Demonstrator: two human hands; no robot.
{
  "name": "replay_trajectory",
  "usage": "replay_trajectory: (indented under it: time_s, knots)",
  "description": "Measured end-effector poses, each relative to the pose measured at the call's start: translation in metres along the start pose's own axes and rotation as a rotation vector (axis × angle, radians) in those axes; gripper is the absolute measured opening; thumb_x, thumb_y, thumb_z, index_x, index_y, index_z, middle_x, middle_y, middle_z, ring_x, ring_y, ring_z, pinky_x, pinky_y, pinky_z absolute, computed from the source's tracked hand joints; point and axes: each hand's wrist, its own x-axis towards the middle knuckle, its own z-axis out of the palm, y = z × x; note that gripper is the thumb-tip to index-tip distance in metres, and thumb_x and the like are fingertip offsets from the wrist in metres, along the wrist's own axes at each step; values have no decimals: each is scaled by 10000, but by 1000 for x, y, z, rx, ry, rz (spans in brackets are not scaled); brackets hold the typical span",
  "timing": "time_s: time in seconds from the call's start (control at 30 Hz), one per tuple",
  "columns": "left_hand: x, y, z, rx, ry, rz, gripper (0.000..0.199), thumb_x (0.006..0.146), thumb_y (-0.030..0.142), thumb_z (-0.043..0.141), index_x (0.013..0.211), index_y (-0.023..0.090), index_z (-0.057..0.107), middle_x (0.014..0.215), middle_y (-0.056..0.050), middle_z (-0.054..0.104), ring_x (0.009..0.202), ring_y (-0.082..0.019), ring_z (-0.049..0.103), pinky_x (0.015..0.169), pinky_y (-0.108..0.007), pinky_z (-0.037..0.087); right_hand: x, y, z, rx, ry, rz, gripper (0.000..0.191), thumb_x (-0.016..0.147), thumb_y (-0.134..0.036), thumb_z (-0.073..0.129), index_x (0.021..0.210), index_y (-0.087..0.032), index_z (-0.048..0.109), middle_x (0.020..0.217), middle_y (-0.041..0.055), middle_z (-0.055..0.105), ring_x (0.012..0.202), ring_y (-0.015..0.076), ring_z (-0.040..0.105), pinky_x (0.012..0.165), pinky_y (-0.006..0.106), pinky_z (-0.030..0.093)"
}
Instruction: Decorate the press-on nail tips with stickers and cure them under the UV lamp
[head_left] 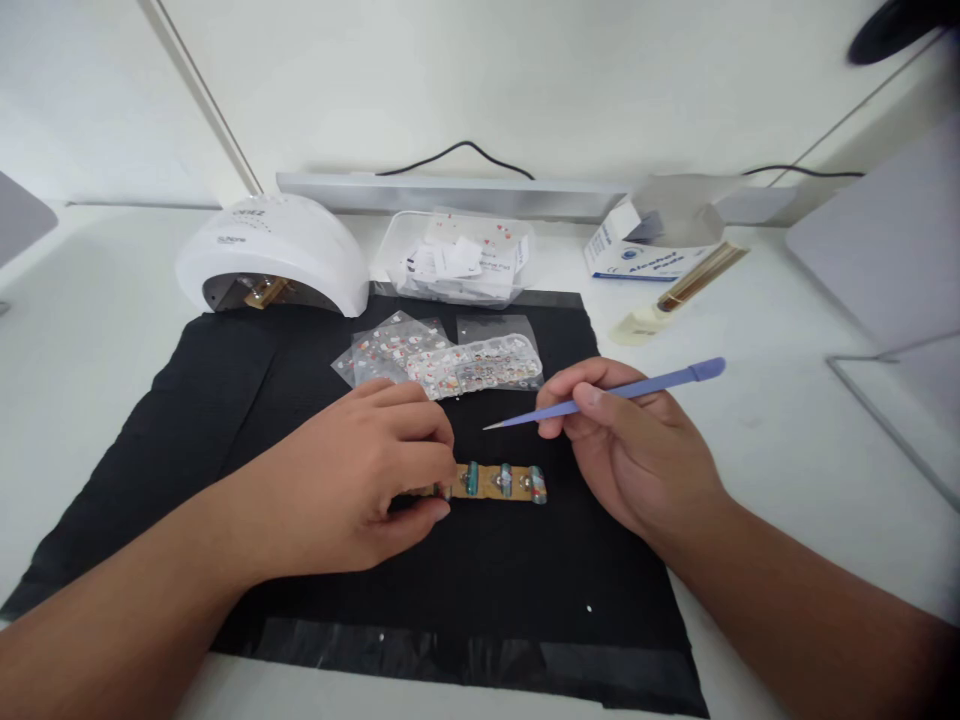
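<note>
With fingers of the right hand (pixel 637 445) clamped on a slim, purple, pointed tool (pixel 652 385), holding its tip near a narrow tan strip (pixel 487 482) bearing glossy, multicoloured, rounded pieces (pixel 506 480), on a flat black mat (pixel 480 570). Curling the left hand (pixel 379 470) over this strip, hiding its left part; cannot tell if clamped on anything. Behind this hand, can see transparent patterned sheets (pixel 390 350) only partly. Can hardly make out a tan object (pixel 268 293) inside a white dome-shaped device (pixel 277 235).

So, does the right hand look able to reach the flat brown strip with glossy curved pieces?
Probably yes: the strip lies uncovered at its right end, near the right hand and its purple pointed tool; the left hand covers the left part.
</note>
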Motion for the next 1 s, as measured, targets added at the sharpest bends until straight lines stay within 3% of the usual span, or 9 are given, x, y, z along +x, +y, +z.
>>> replay_trajectory:
  time_s: [0.47,0.77,1.0]
  knots:
    - [-2,1,0,97,-4,21,91,898,192,566,841,187,638,922,-4,653,817,-149,559,780,-343,375,2,-1,0,52,25,25,85,788,-239,646,728,-209,698,667,-4,640,577,108,587,602,253,475]
    - [-1,3,0,120,-4,4,34,864,160,577,881,184,594,879,-16,639,810,-161,540,751,-334,378,2,1,0,32,26,14,100,794,-254,633,728,-216,697,611,-5,629,575,127,574,599,271,458]
    - [-3,5,-2,124,6,10,143,835,212,600,968,179,559,956,-45,623,880,-205,526,792,-374,401,2,1,-1,38,24,8,98,793,-253,629,734,-217,698,602,-9,623,577,127,573,601,270,452]
